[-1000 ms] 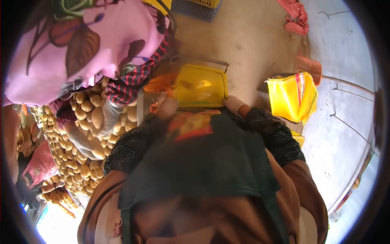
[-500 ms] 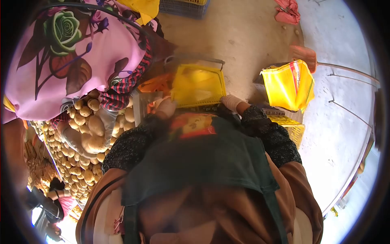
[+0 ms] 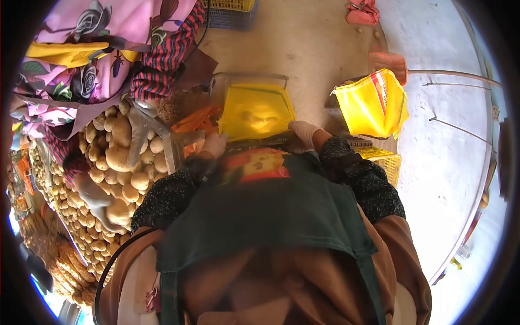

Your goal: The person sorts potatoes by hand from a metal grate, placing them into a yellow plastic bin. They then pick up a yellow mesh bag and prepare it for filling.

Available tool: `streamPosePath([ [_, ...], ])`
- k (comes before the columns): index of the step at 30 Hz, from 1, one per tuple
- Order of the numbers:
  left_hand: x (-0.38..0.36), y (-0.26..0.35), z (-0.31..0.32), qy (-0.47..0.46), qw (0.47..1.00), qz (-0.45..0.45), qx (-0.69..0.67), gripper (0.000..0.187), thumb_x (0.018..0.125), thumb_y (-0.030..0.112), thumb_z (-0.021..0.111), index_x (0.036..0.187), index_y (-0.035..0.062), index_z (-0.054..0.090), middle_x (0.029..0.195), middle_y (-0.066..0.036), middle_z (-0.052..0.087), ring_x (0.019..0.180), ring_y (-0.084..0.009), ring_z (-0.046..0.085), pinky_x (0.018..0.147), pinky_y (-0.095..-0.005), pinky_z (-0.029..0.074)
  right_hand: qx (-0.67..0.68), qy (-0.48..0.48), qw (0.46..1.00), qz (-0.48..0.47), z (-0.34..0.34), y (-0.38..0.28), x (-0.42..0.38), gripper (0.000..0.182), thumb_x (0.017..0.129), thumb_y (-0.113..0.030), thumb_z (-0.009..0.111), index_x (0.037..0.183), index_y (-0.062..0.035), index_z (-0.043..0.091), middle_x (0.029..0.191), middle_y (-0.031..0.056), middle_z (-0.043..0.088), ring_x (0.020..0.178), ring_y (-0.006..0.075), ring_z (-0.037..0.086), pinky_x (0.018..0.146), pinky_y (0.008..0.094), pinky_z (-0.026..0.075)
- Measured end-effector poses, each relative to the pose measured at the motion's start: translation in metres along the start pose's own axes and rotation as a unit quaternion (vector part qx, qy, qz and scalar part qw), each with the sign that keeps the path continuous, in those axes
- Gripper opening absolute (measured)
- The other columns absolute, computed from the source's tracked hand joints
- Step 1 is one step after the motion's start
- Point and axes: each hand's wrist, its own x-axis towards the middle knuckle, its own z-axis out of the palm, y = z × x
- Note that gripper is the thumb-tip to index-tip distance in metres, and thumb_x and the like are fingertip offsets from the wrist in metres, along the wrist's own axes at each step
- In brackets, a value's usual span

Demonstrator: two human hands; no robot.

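Observation:
A yellow crate (image 3: 257, 100) stands in front of my body, with a few potatoes (image 3: 259, 120) on its bottom. My left hand (image 3: 215, 145), in a pale glove, is closed at the crate's near left corner. On the near right corner my right hand (image 3: 304, 133), gloved too, is wrapped round the rim. Both sets of fingertips are partly hidden. A metal frame (image 3: 249, 77) stands behind the crate. To the left lies a large heap of potatoes (image 3: 111, 176).
A co-worker's gloved hands (image 3: 142, 130) are among the potatoes at the left. Orange netting (image 3: 199, 122) lies beside the crate. At the right are a yellow bag (image 3: 372, 105), another yellow crate (image 3: 385, 162) and an orange shovel (image 3: 389, 66). A red bag (image 3: 362, 12) lies farther back.
The co-worker has shifted back, and their hands have moved apart over the potatoes. My hands stay at the crate. The whole view has shifted slightly.

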Motion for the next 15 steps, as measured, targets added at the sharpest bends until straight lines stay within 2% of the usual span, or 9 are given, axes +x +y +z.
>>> streamPosePath([
  [1,-0.002,0.009,-0.010,-0.028,0.999,0.016,0.041,0.035,0.094,0.019,0.046,0.122,0.0046,0.059,0.112,-0.029,0.063,0.104,-0.0454,0.061,0.090,-0.0501,0.048,0.047,-0.022,0.999,-0.011,0.001,0.031,0.020,0.043,0.095,-0.025,0.050,0.126,0.0041,0.053,0.117,0.0257,0.063,0.098,0.0389,0.063,0.089,0.0478,0.053],
  [2,-0.003,0.012,-0.014,-0.053,0.995,0.034,0.082,0.036,0.094,0.023,0.046,0.123,0.0041,0.059,0.113,-0.029,0.062,0.105,-0.0461,0.060,0.091,-0.0506,0.047,0.225,-0.014,0.974,0.028,0.011,0.036,0.025,0.042,0.095,-0.023,0.050,0.127,0.0045,0.052,0.119,0.0262,0.062,0.102,0.0391,0.062,0.089,0.0480,0.053],
  [4,0.006,0.006,-0.005,-0.017,0.999,0.016,-0.025,0.038,0.095,0.026,0.046,0.122,0.0038,0.060,0.116,-0.029,0.062,0.106,-0.0469,0.059,0.092,-0.0508,0.046,0.385,0.032,0.919,0.075,0.015,0.046,0.026,0.037,0.093,-0.020,0.055,0.121,0.0045,0.057,0.114,0.0237,0.065,0.100,0.0358,0.063,0.088,0.0438,0.053],
  [6,0.018,-0.012,0.007,0.006,0.999,0.023,-0.048,0.038,0.095,0.026,0.045,0.122,0.0036,0.060,0.117,-0.029,0.062,0.107,-0.0477,0.058,0.094,-0.0505,0.045,0.364,0.107,0.921,0.089,0.027,-0.006,-0.024,0.030,0.087,-0.018,0.065,0.108,0.0037,0.068,0.101,0.0178,0.072,0.090,0.0287,0.068,0.083,0.0350,0.053],
  [8,0.025,-0.026,0.014,0.008,0.998,0.058,0.012,0.035,0.096,0.023,0.044,0.121,0.0035,0.061,0.115,-0.028,0.062,0.107,-0.0486,0.058,0.095,-0.0498,0.045,0.113,0.118,0.986,0.024,0.032,-0.024,-0.046,0.030,0.085,-0.019,0.067,0.105,0.0023,0.069,0.099,0.0174,0.073,0.091,0.0294,0.069,0.084,0.0352,0.053],
  [9,0.018,-0.019,0.010,0.003,0.999,0.050,0.009,0.035,0.096,0.021,0.044,0.121,0.0037,0.061,0.114,-0.028,0.063,0.107,-0.0481,0.059,0.096,-0.0499,0.045,-0.128,0.127,0.983,-0.038,0.034,-0.033,-0.059,0.030,0.083,-0.020,0.068,0.104,0.0016,0.070,0.098,0.0172,0.073,0.091,0.0298,0.069,0.084,0.0354,0.053],
  [10,0.009,-0.013,0.003,-0.002,0.999,0.041,0.006,0.034,0.096,0.020,0.043,0.121,0.0039,0.061,0.113,-0.028,0.063,0.107,-0.0476,0.059,0.098,-0.0500,0.044,-0.307,0.147,0.936,-0.088,0.037,-0.041,-0.068,0.029,0.082,-0.021,0.070,0.102,0.0009,0.070,0.097,0.0170,0.073,0.091,0.0301,0.070,0.085,0.0355,0.053],
  [13,0.013,-0.048,0.023,0.058,0.996,0.072,-0.006,0.041,0.094,0.032,0.055,0.119,-0.0002,0.060,0.107,-0.029,0.065,0.101,-0.0467,0.061,0.087,-0.0503,0.047,-0.404,0.188,0.883,-0.145,0.051,-0.038,-0.067,0.026,0.079,-0.023,0.072,0.095,-0.0024,0.071,0.094,0.0177,0.073,0.093,0.0327,0.069,0.085,0.0387,0.053],
  [15,0.009,-0.064,0.034,0.082,0.988,0.113,0.065,0.037,0.094,0.032,0.057,0.116,0.0019,0.062,0.103,-0.023,0.067,0.098,-0.0395,0.064,0.079,-0.0492,0.051,-0.414,0.210,0.870,-0.166,0.058,-0.023,-0.054,0.021,0.079,-0.024,0.072,0.088,-0.0062,0.070,0.094,0.0200,0.070,0.096,0.0364,0.066,0.082,0.0445,0.053],
])
